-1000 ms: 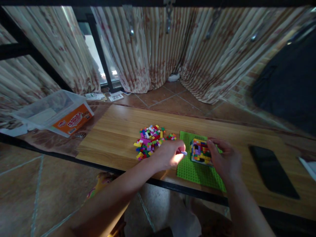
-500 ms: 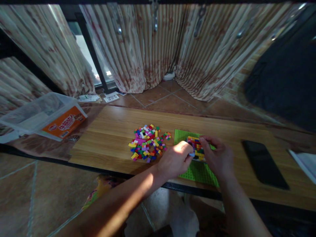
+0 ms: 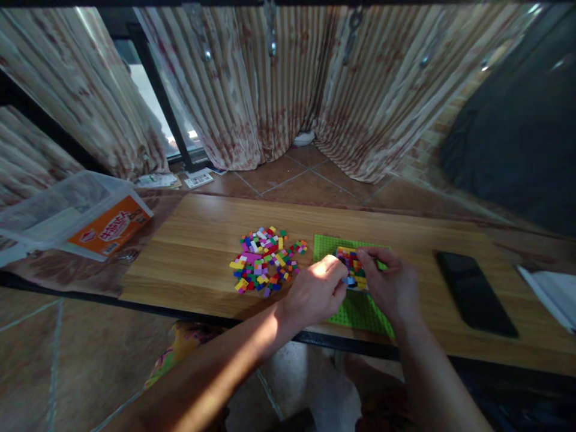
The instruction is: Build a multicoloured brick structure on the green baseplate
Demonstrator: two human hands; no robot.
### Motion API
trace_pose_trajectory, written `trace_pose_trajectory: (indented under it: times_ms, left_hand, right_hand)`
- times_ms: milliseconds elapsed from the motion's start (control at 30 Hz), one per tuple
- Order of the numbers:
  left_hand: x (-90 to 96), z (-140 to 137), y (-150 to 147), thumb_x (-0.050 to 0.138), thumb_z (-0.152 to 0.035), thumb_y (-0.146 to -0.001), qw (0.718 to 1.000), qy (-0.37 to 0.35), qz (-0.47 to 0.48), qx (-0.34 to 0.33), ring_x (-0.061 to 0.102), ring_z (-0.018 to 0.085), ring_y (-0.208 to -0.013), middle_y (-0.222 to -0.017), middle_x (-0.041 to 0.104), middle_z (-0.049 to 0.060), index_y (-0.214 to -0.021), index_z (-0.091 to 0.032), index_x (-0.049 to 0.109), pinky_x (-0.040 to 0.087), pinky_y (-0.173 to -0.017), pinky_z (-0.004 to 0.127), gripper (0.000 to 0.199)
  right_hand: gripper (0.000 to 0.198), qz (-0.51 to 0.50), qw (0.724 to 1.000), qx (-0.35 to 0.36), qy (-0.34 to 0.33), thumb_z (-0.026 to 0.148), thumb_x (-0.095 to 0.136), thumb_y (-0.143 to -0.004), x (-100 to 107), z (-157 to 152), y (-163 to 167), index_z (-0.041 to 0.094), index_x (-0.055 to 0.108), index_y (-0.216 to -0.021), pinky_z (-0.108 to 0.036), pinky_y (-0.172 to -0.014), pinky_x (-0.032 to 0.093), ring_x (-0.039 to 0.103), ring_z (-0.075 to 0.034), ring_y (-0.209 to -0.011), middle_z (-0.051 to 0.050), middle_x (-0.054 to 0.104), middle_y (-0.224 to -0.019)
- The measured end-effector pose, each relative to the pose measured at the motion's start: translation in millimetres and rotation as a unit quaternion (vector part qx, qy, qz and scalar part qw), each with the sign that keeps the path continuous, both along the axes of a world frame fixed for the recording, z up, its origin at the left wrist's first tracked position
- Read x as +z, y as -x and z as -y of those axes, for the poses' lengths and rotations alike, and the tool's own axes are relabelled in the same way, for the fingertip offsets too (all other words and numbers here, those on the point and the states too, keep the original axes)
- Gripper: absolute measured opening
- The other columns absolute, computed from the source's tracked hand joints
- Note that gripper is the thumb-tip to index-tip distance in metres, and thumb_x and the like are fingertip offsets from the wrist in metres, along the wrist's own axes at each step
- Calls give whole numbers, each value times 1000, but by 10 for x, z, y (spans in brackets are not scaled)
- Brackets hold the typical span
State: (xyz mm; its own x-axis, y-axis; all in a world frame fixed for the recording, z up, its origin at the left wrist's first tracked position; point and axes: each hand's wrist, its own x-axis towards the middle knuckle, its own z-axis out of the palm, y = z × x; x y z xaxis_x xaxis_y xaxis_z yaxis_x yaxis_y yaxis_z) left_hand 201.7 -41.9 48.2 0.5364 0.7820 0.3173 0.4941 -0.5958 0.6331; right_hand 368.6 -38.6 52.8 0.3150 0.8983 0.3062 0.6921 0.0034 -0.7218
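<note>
A block of toy building bricks (image 3: 354,269), red, yellow and other colours, sits on a green studded baseplate (image 3: 360,318). My left hand (image 3: 317,289) is at the block's left side, its fingers curled together. At those fingertips shows a light blue brick (image 3: 348,280). From the right, my right hand (image 3: 391,288) reaches over the plate, thumb and forefinger pinched at the block's upper right edge. Whatever lies between these fingers is hidden. Left of the plate, loose bricks (image 3: 263,261) of many colours are heaped on the wooden tabletop (image 3: 189,252).
A black phone (image 3: 474,293) lies right of the plate, with white paper (image 3: 549,294) beyond it. On the far left stands a clear plastic bin (image 3: 81,210) with an orange label. The table's dark front edge (image 3: 315,339) runs below my forearms. Striped curtains (image 3: 288,96) hang behind.
The whole view has shifted slightly, so things appear a little further left. Both hands stay at the brick block, with almost the same finger positions.
</note>
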Motion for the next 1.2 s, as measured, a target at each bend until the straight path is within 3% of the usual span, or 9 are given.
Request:
trace_pose_trajectory:
  times_ms: [133,300,433,767,1000,1200]
  left_hand:
    - [-12,-15,-6,49,-18,-86,1000,3,5,0,56,15,-88,-97,61,4,-90,-20,53,47,-79,26,6]
    - [-22,-28,9,50,-17,-86,999,15,36,21,57,16,-88,-94,62,4,-90,-19,56,47,-81,27,7]
    - [-47,-58,10,52,-17,-87,994,38,94,47,60,15,-83,-88,64,3,-90,-18,58,48,-76,26,7]
    - [-44,-94,7,54,-20,-87,976,72,193,70,60,12,-70,-75,65,1,-85,-17,61,47,-68,24,8]
    - [-39,-84,21,52,-20,-86,971,116,202,51,59,11,-70,-76,65,1,-83,-17,60,47,-67,23,9]
    - [22,-125,105,52,-22,-85,973,153,156,75,57,12,-69,-73,62,0,-82,-18,60,44,-65,23,9]
  right_hand:
    - [31,-12,999,40,-9,46,57,-84,-13,14,-7,20,72,-82,-35,-70,52,67,-22,-76,-6,73,-83]
    - [20,-58,986,148,-45,41,63,-82,-18,37,-64,24,73,-85,-42,-90,50,65,-23,-98,-5,70,-104]
    - [15,-46,977,207,-29,38,65,-83,17,77,-98,26,74,-87,-45,-95,48,62,-23,-105,-5,67,-111]
    - [18,46,967,250,-13,39,59,-88,52,94,-95,29,73,-93,-47,-96,45,58,-25,-110,-5,66,-114]
    - [15,38,964,262,-11,41,65,-84,19,90,-142,27,69,-87,-48,-96,46,57,-25,-112,-5,63,-118]
    - [11,66,957,281,-22,36,69,-80,18,112,-152,26,66,-82,-50,-95,48,57,-26,-111,-5,65,-114]
